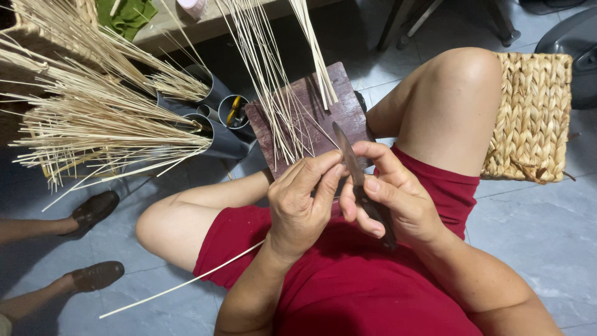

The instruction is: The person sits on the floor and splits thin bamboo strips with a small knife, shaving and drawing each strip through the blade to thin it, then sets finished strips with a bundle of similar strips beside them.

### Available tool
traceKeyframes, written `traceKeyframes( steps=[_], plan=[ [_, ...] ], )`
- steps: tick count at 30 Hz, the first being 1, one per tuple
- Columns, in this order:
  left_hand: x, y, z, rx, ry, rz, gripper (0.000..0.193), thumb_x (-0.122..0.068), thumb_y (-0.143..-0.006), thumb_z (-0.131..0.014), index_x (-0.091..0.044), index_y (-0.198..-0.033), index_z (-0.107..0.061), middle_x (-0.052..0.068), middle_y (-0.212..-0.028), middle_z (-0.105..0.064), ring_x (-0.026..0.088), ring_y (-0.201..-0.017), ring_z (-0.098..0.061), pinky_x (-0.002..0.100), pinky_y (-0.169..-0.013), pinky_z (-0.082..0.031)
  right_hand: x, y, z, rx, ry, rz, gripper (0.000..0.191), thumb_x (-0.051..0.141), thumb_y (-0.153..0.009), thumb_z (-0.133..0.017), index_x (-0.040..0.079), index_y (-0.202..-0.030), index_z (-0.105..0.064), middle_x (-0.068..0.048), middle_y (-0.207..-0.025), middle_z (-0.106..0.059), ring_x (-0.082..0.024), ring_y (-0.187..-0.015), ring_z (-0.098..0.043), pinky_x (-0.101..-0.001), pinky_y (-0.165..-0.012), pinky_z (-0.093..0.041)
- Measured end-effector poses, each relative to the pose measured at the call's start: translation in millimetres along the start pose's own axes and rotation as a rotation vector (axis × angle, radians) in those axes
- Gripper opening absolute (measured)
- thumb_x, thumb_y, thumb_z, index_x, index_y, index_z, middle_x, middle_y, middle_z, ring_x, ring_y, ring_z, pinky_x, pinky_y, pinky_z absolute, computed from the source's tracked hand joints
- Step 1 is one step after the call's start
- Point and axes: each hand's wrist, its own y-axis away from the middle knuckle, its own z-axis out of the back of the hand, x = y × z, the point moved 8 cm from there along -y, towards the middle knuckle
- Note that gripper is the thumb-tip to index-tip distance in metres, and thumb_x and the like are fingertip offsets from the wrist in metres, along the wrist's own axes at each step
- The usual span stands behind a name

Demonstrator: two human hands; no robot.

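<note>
My right hand (388,199) grips a dark-handled knife (349,158), its blade pointing up and away from me. My left hand (305,199) pinches a thin pale bamboo strip (180,285) against the blade; the strip runs down to the left past my thigh. Both hands meet above my lap, over red shorts. Just beyond them a dark wooden block (339,109) rests on the floor with several thin strips (273,93) lying across it.
Bundles of pale splints (93,118) stick out of grey tubes (217,134) at the left. A woven seat (532,118) lies beside my right knee. Another person's feet in brown shoes (93,239) are at the lower left. The floor is grey tile.
</note>
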Motion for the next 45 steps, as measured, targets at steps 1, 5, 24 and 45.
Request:
traceKeyframes(
  steps=[1,5,24,45],
  plan=[
    [-1,0,0,-0.007,-0.018,-0.016,0.018,0.0,-0.097,-0.074,-0.003,-0.114,-0.069,0.01,-0.094,-0.073,0.021,-0.082,-0.074,0.032,-0.073,-0.057,0,0,0,-0.003,-0.002,-0.002,0.047,0.02,-0.11,-0.049,0.012,-0.154,-0.033,-0.026,-0.091,-0.064,-0.015,-0.053,-0.052,-0.023,-0.051,-0.045],
    [-6,2,1,-0.057,-0.106,-0.087,0.022,0.002,-0.096,-0.076,-0.002,-0.116,-0.068,0.012,-0.096,-0.072,0.025,-0.083,-0.072,0.034,-0.075,-0.057,-1,0,-1,-0.015,-0.013,0.01,0.048,0.02,-0.11,-0.05,0.012,-0.154,-0.033,-0.025,-0.092,-0.064,-0.015,-0.053,-0.052,-0.0229,-0.051,-0.045],
    [0,-4,2,0.01,-0.051,-0.044,0.018,0.001,-0.094,-0.075,-0.001,-0.111,-0.07,0.01,-0.094,-0.073,0.023,-0.081,-0.071,0.034,-0.072,-0.055,1,-3,0,-0.036,-0.052,-0.018,0.048,0.022,-0.109,-0.053,0.016,-0.154,-0.036,-0.023,-0.093,-0.063,-0.012,-0.053,-0.051,-0.0223,-0.049,-0.043],
    [9,-1,-1,0.082,-0.146,-0.012,0.014,-0.002,-0.096,-0.072,-0.004,-0.11,-0.07,0.009,-0.091,-0.073,0.025,-0.082,-0.071,0.036,-0.073,-0.055,-2,-7,12,-0.108,-0.086,-0.063,0.044,0.021,-0.105,-0.057,0.016,-0.146,-0.043,-0.024,-0.093,-0.066,-0.014,-0.052,-0.054,-0.0229,-0.046,-0.045]
  ],
)
